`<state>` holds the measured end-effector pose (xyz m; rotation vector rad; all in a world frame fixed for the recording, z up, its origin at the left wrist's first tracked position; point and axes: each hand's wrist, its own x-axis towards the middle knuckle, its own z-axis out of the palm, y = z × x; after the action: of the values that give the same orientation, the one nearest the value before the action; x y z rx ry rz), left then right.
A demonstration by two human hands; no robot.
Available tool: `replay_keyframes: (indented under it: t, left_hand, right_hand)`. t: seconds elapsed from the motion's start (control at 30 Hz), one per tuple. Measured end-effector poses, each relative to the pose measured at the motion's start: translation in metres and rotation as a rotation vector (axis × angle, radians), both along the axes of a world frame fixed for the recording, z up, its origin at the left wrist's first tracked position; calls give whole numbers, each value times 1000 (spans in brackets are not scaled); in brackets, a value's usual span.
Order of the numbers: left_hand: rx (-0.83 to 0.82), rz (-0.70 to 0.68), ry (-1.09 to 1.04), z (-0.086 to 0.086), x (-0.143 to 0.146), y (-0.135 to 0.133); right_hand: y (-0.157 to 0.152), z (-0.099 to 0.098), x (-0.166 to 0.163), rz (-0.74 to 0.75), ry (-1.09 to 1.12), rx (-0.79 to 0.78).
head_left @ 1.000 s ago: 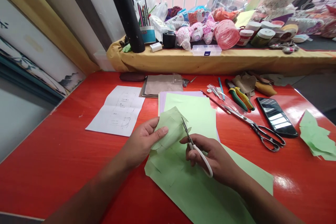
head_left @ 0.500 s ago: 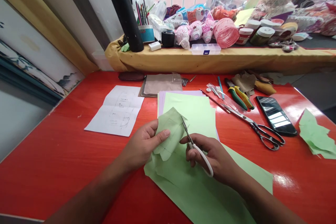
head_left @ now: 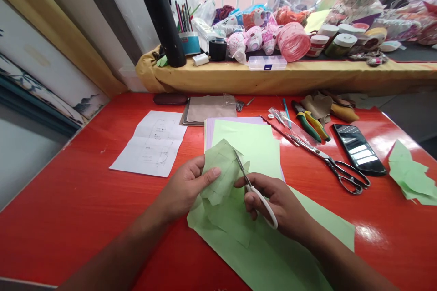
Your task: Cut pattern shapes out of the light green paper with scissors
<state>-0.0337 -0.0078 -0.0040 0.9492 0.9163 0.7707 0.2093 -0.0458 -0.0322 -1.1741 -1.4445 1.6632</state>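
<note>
Left hand (head_left: 182, 186): fingers pinch a crumpled pale-green paper scrap (head_left: 220, 177), held above a large green paper sheet (head_left: 259, 254). Right hand (head_left: 276, 204): fingers grip white-handled steel scissors (head_left: 261, 202), blades at the scrap's edge. Risk: a tug tears it; blades could nick the left fingers.

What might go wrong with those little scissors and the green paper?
The small white-handled scissors in the right hand point near the left hand, so a slip might nick its fingers. The creased green paper piece might tear. The blades might also snip the big green sheet beneath it.
</note>
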Motion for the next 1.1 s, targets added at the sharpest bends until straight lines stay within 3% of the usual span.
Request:
replay_keyframes:
  t: [0.53,1.1]
  left_hand:
    - [11,-47,20,1,-1,1]
    - [34,-8,17,-3,-3,4]
  right_hand:
    - [0,-1,0,18,7,4]
    - [-1,-1,-2,-23,11,-4]
